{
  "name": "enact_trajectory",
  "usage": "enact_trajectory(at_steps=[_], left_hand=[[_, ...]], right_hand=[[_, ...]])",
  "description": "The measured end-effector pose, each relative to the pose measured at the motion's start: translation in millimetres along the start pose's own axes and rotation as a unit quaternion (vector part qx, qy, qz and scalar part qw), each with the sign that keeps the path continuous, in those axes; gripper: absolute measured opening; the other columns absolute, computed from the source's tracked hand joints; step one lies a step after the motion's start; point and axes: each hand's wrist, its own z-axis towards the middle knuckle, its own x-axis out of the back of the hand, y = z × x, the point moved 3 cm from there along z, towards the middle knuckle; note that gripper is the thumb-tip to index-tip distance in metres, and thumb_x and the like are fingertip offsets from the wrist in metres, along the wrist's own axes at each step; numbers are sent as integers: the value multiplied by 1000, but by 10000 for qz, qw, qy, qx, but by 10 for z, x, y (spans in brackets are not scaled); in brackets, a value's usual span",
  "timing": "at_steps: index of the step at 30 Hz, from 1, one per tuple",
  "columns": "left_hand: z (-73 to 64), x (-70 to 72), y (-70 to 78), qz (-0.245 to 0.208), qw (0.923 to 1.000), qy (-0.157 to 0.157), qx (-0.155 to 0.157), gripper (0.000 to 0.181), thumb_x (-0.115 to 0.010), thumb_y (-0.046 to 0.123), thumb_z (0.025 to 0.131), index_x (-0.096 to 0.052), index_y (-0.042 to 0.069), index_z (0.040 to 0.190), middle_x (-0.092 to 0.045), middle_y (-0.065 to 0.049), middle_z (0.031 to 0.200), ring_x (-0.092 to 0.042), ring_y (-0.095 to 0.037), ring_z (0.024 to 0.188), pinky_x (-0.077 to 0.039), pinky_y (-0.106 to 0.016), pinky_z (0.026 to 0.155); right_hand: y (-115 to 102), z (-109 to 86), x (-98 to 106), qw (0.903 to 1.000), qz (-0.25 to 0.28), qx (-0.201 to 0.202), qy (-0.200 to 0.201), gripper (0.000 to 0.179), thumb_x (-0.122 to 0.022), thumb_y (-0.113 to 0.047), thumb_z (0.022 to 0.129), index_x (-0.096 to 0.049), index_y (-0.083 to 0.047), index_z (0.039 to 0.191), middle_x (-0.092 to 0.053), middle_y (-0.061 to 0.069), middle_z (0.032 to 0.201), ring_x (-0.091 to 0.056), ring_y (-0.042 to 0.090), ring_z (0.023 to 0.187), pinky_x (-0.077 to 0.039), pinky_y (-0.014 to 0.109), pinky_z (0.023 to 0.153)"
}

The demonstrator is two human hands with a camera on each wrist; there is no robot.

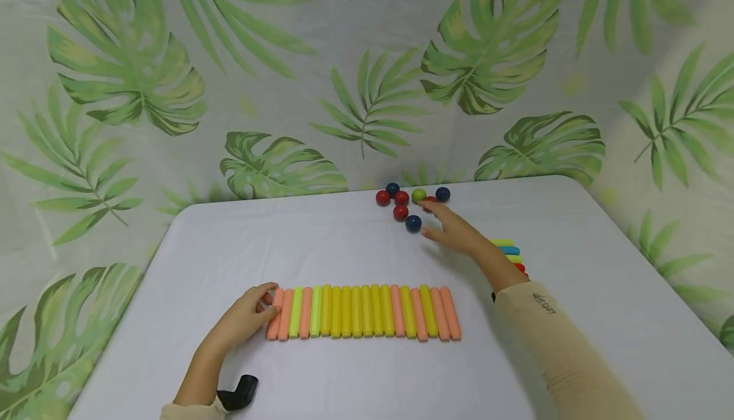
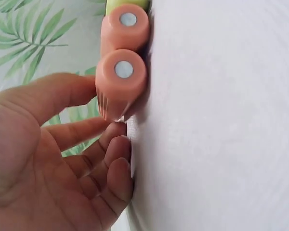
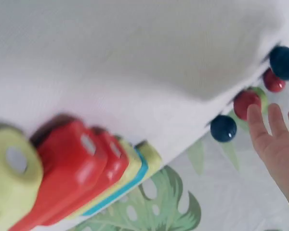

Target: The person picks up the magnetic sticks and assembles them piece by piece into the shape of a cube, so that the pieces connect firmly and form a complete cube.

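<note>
A row of pink, light green and yellow magnetic rods lies side by side on the white table. My left hand is at the row's left end, its thumb and a finger touching the outermost pink rod. Silvery discs show on the rod ends in the left wrist view. Farther back, my right hand reaches with spread fingers toward a loose group of balls. A red ball is right at its fingertips, partly covered in the head view, close to a green ball and a dark blue ball.
More balls, including a red ball and a dark blue ball, lie left of the right hand. A second set of rods, red, yellow-green and blue, sits beneath the right forearm. A leaf-print cloth hangs behind the table.
</note>
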Motion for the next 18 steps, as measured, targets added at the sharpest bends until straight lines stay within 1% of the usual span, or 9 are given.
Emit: enact_trajectory(at_steps=[1, 4, 8, 12, 14, 15, 18], left_hand=[[-4, -11, 8, -23, 10000, 13, 1, 43, -61, 12, 83, -47, -1, 122, -49, -7, 94, -44, -16, 71, -39, -29, 58], [-10, -28, 36, -61, 9999, 64, 81, 38, -61, 8, 80, -51, 1, 116, -50, -6, 91, -47, -16, 72, -40, -30, 59], [-4, -23, 67, -31, 9996, 107, 258, 38, -61, 7, 78, -50, 2, 114, -53, -6, 90, -51, -16, 73, -42, -30, 58], [1, 22, 97, -65, 9994, 222, 239, 39, -59, 6, 80, -49, 5, 117, -54, -8, 93, -53, -17, 76, -43, -30, 59], [3, 56, 122, -173, 9990, 371, 178, 40, -58, 6, 81, -48, 6, 120, -54, -8, 99, -54, -19, 82, -44, -32, 62], [5, 75, 139, -264, 9984, 490, 129, 40, -58, 6, 82, -48, 7, 120, -53, -8, 101, -54, -20, 85, -44, -32, 64], [37, 116, 222, -691, 9940, 833, -163, 39, -59, 9, 84, -47, 7, 121, -53, -9, 107, -52, -22, 93, -45, -35, 73]], right_hand=[[9, 33, -41, 10000, 1, -46, -64, 60, -59, -17, 87, -30, -4, 138, -31, 17, 139, -29, 34, 125, -22, 48, 101], [21, 117, -150, 9993, -255, -38, -280, 56, -59, -14, 87, -35, -4, 137, -34, 16, 138, -27, 32, 127, -20, 46, 102], [18, 176, -234, 9959, -779, 7, -451, 52, -60, -13, 86, -41, -3, 133, -37, 20, 135, -29, 35, 126, -21, 47, 101], [26, 190, -260, 9937, -947, -355, -476, 47, -61, -14, 86, -47, -6, 130, -44, 20, 129, -37, 34, 120, -27, 47, 99], [16, 188, -247, 9949, -734, -576, -383, 44, -61, -15, 86, -49, -9, 128, -49, 16, 125, -45, 32, 111, -34, 45, 94], [-3, 186, -231, 9961, -536, -625, -305, 44, -61, -16, 86, -48, -9, 128, -50, 16, 123, -47, 31, 108, -36, 44, 92], [-142, 178, -164, 9975, 354, -618, -15, 45, -61, -22, 87, -46, -9, 127, -52, 15, 118, -51, 29, 101, -42, 42, 86]])
